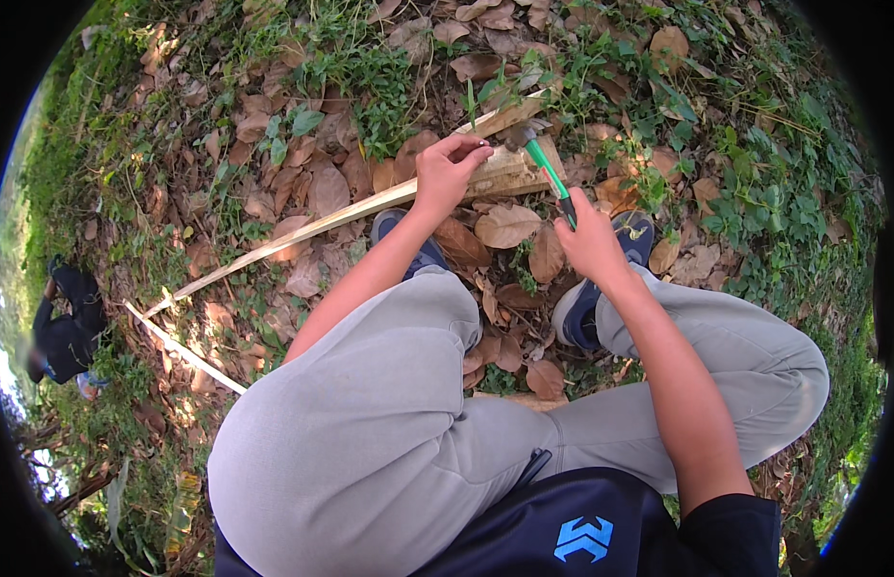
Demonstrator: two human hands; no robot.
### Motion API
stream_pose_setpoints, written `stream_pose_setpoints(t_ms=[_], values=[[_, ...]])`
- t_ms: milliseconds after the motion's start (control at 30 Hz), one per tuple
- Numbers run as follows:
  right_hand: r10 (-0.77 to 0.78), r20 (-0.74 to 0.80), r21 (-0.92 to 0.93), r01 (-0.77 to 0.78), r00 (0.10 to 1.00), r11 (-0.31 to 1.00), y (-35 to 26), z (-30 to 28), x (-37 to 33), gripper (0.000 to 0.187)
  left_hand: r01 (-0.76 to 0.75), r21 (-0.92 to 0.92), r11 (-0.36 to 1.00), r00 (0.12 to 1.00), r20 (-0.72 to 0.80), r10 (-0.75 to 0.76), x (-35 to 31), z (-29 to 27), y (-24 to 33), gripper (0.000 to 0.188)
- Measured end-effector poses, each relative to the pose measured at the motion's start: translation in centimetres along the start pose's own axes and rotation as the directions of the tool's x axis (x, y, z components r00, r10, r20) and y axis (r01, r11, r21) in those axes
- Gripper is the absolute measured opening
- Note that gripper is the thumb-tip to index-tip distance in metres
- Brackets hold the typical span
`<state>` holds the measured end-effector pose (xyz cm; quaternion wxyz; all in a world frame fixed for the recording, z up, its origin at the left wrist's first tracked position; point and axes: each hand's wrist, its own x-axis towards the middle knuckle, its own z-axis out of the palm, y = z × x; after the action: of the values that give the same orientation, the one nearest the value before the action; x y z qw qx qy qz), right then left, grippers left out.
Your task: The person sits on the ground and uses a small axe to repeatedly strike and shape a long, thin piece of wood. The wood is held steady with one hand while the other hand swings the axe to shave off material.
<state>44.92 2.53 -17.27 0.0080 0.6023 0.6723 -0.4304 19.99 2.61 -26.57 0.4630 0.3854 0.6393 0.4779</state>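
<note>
My right hand is wrapped round the black grip of a hammer with a green handle. The metal hammer head rests at or just over the end of a pale wooden block lying on the leaves. My left hand is closed in a pinch beside the block, near the hammer head. Something tiny may be at its fingertips, too small to make out. A long thin wooden strip runs from the block away to the left, passing behind my left hand.
Another pale strip meets the long one's far left end at an angle. Dry brown leaves and green weeds cover the ground. My shoes stand close in front of the block. At the far left is another person in dark clothes.
</note>
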Motion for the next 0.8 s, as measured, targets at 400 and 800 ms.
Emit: stream_pose_setpoints(t_ms=[400,800], values=[[0.024,-0.047,0.089,-0.020,0.999,0.996,-1.5,-0.8,-0.1,0.026,-0.013,0.026,1.000,1.000,0.017,0.012,0.2,-0.2,-0.1,0.016],[-0.062,-0.099,-0.080,0.054,0.993,0.995,-10.4,-6.9,-1.8,0.039,0.027,0.097,0.995,0.999,0.019,-0.029,-0.2,-0.4,0.4,0.018]])
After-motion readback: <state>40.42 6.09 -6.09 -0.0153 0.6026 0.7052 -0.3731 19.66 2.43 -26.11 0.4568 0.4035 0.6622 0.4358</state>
